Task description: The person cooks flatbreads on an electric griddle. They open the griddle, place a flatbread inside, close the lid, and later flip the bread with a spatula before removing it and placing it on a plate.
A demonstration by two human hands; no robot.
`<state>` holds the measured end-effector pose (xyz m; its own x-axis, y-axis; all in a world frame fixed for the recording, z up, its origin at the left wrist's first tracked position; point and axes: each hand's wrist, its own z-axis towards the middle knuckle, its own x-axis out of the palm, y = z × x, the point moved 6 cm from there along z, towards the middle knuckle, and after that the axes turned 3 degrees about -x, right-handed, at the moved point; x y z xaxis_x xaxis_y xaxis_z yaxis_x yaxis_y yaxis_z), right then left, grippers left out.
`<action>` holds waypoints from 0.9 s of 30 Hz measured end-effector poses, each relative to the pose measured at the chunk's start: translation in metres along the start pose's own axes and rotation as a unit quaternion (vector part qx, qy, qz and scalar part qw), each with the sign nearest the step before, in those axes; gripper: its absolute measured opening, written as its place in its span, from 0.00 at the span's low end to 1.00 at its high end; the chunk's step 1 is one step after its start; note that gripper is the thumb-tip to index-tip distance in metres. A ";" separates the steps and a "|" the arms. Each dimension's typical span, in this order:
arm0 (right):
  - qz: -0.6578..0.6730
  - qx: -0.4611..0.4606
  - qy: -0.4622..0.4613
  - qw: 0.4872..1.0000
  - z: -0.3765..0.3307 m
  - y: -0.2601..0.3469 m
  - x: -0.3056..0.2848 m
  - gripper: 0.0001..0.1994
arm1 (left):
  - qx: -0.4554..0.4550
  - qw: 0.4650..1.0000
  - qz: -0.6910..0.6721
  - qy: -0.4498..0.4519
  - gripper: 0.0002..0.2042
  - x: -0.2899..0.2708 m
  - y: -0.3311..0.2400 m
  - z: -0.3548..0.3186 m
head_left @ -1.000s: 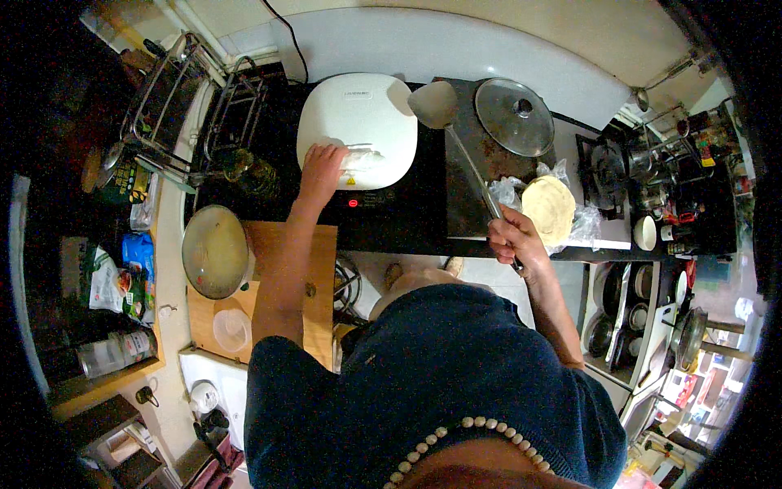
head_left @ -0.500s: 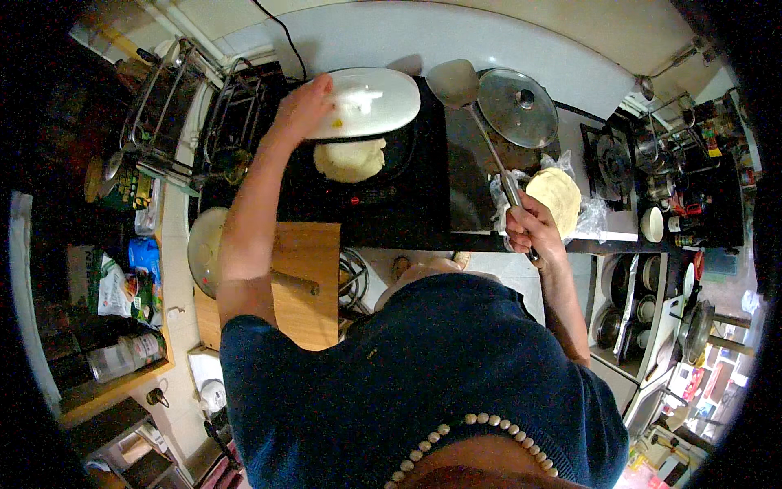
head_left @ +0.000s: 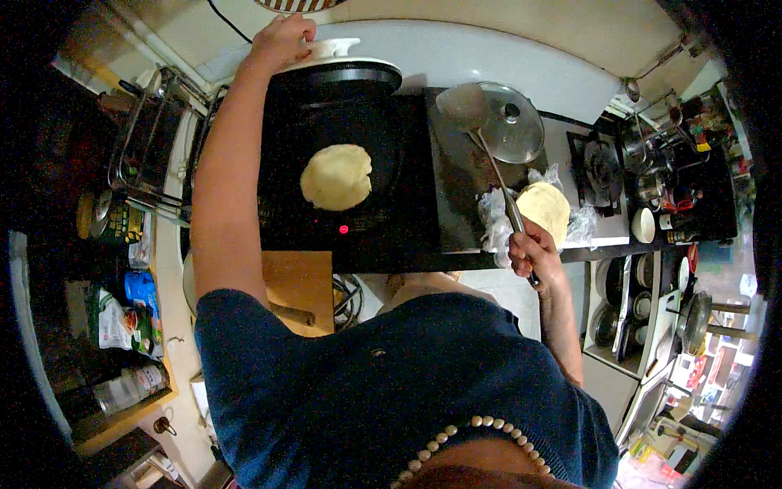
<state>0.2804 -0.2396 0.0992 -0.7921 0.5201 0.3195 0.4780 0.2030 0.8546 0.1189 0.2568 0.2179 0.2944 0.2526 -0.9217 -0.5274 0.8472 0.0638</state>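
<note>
Kitchen table (head_left: 383, 262): running across in front of the body, backed by a pale panel (head_left: 456, 57).
Left hand (head_left: 283, 39): stretched far forward, fingers curled at the handle of a raised white lid (head_left: 362, 72), tipped nearly edge-on.
Right hand (head_left: 535, 251): wrapped firmly around a long metal spatula (head_left: 513, 212), blade pointing away from the body, clear of the flatbread.
Flatbread (head_left: 336, 177): lying on a black griddle plate (head_left: 397, 159), nearer the body than the left hand and slightly right of it; leftward and beyond the right hand. Nearly round, without clear long axis; closer in view to the left hand.
Beyond right hand: second pale round (head_left: 544, 208) on clear plastic (head_left: 494, 216); farther out, glass lid (head_left: 525, 134).
Since earlier frame: white lid tilted farther back, flatbread fully uncovered, spatula still gripped.
</note>
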 end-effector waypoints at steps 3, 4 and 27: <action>-0.009 0.009 -0.021 1.000 -0.001 0.004 -0.005 0.25 | -0.046 0.997 -0.009 0.061 0.08 0.017 0.015 0.036; -0.017 -0.014 -0.032 0.999 -0.001 0.009 -0.004 0.22 | -0.055 0.997 -0.002 0.061 0.05 0.023 0.030 0.045; -0.041 0.001 0.012 0.999 0.016 0.017 0.000 0.16 | -0.150 0.978 0.093 -0.113 0.31 0.006 0.041 0.098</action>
<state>0.2945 -0.2235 0.1068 -0.8373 0.4817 0.2586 0.4126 0.2464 0.8770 0.1773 0.3388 0.2526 0.3215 0.5154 -0.7943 -0.7892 0.6094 0.0760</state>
